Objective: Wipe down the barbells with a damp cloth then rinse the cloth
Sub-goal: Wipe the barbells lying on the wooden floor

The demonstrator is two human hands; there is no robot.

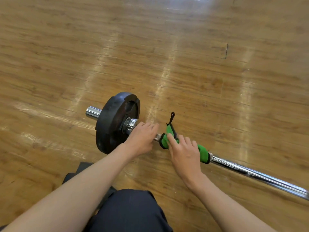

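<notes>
On barbell shaft (250,173), green cloth (203,154) under right grip (185,154), left grip (142,139) beside

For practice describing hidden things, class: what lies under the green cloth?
The chrome bar passes under the green cloth, emerging at both ends; the right hand grips the cloth around it. The wrapped stretch itself is covered and cannot be seen.

The barbell (250,173) lies on the floor (150,47), running from left of centre toward the lower right. Its weight plate (113,124) stands on the left end. Just right of the plate the left hand (142,139) grips the bar. Right of that, the right hand (185,154) holds the cloth (203,152) wrapped round the bar. The person's knee (130,211) is nearer, before the bar.
</notes>
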